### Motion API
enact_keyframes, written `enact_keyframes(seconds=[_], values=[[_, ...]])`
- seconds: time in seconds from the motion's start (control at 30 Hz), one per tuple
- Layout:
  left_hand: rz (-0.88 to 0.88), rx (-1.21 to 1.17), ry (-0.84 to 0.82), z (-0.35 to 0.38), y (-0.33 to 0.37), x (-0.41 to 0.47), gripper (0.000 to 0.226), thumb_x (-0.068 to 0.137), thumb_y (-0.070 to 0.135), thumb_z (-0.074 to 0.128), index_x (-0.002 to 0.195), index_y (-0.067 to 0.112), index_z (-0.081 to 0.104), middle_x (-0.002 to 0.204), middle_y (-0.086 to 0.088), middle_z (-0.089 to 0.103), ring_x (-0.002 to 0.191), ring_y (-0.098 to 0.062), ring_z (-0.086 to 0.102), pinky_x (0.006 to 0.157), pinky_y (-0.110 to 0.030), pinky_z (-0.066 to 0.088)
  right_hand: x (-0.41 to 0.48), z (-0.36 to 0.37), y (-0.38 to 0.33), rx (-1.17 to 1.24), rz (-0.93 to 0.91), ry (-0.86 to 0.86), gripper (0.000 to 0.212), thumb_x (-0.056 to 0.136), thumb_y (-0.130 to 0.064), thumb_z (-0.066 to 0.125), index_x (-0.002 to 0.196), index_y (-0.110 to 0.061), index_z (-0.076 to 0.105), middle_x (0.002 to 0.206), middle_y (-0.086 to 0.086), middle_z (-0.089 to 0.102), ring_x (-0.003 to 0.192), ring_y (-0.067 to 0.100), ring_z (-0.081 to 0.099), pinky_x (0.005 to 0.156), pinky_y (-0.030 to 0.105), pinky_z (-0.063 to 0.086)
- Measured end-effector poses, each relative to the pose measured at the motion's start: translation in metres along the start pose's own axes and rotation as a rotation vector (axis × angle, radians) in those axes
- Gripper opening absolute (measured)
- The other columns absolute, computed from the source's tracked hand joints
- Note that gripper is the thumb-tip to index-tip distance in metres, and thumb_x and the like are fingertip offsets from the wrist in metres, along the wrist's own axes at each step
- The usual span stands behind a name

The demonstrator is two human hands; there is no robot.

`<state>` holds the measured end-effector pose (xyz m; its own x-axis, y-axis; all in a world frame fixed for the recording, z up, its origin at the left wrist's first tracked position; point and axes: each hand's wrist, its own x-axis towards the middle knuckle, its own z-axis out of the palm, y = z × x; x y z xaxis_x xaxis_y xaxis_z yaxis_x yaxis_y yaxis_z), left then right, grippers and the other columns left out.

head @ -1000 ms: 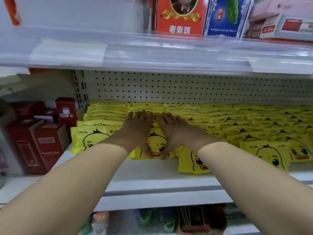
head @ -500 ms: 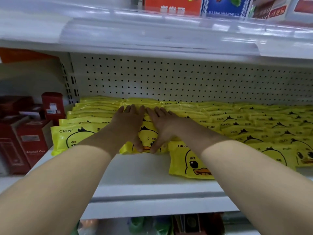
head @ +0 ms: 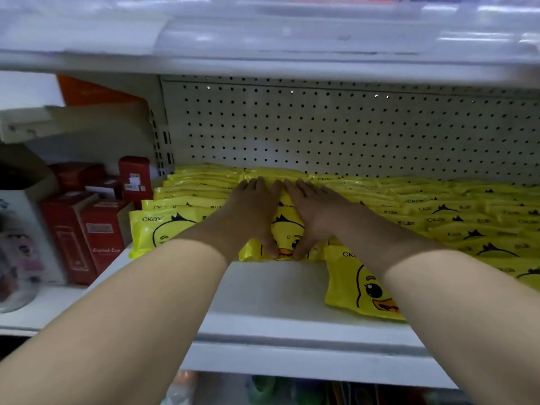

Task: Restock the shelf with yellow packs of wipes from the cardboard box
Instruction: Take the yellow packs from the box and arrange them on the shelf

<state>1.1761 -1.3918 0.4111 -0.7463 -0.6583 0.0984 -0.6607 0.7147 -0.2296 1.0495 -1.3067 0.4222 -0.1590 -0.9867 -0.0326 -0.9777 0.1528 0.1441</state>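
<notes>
Two released grips, our left grip [head: 251,213] and right grip [head: 317,216], palms flat, press the middle row's front duck-print wipes pack [head: 285,229] on the shelf [head: 263,290]. Yellow rows [head: 438,211] fill most of it; we judge little remains, the front strip bare, cardboard box unseen.

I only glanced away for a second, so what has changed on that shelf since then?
Hardly anything: only the camera view shifted. The left hand and right hand stay flat on the middle pack, thumbs at its front edge; nothing taken up or let go. The other packs and red boxes lie as before.
</notes>
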Motion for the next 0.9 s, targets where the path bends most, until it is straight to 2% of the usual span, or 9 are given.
enact_keyframes(seconds=[0.37, 0.53, 0.7, 0.9], values=[[0.014, -0.016, -0.013, 0.000, -0.002, 0.000, 0.153, 0.037, 0.068, 0.087, 0.155, 0.017, 0.002, 0.149, -0.011, 0.035, 0.140, -0.028, 0.033, 0.115, -0.040, 0.026, 0.000, -0.002, -0.004, -0.017, 0.017, -0.019, 0.156, 0.052, -0.061, 0.088, 0.154, -0.016, -0.022, 0.165, 0.011, -0.011, 0.153, 0.027, -0.003, 0.124, 0.041, 0.004], [0.015, -0.015, -0.010, 0.001, -0.004, 0.006, 0.154, 0.038, 0.069, 0.086, 0.155, 0.017, 0.001, 0.151, -0.010, 0.032, 0.141, -0.027, 0.030, 0.115, -0.038, 0.026, 0.005, -0.001, 0.001, -0.015, 0.002, -0.014, 0.156, 0.053, -0.063, 0.087, 0.154, -0.016, -0.022, 0.165, 0.010, -0.010, 0.153, 0.025, -0.003, 0.122, 0.040, 0.002], [0.017, -0.079, 0.035, 0.000, -0.008, 0.011, 0.149, 0.034, 0.065, 0.088, 0.152, 0.018, 0.011, 0.141, -0.010, 0.038, 0.133, -0.028, 0.039, 0.110, -0.038, 0.032, 0.013, 0.001, 0.003, -0.033, -0.004, 0.039, 0.153, 0.053, -0.064, 0.086, 0.155, -0.017, -0.018, 0.165, 0.010, -0.006, 0.153, 0.025, 0.004, 0.124, 0.041, 0.007], [0.015, -0.078, 0.036, -0.001, -0.007, 0.010, 0.150, 0.031, 0.067, 0.087, 0.150, 0.018, 0.011, 0.150, -0.017, 0.028, 0.141, -0.033, 0.028, 0.116, -0.041, 0.026, 0.012, -0.001, 0.000, -0.041, 0.014, 0.043, 0.153, 0.053, -0.064, 0.086, 0.155, -0.016, -0.017, 0.165, 0.012, -0.005, 0.152, 0.026, 0.005, 0.123, 0.041, 0.009]])
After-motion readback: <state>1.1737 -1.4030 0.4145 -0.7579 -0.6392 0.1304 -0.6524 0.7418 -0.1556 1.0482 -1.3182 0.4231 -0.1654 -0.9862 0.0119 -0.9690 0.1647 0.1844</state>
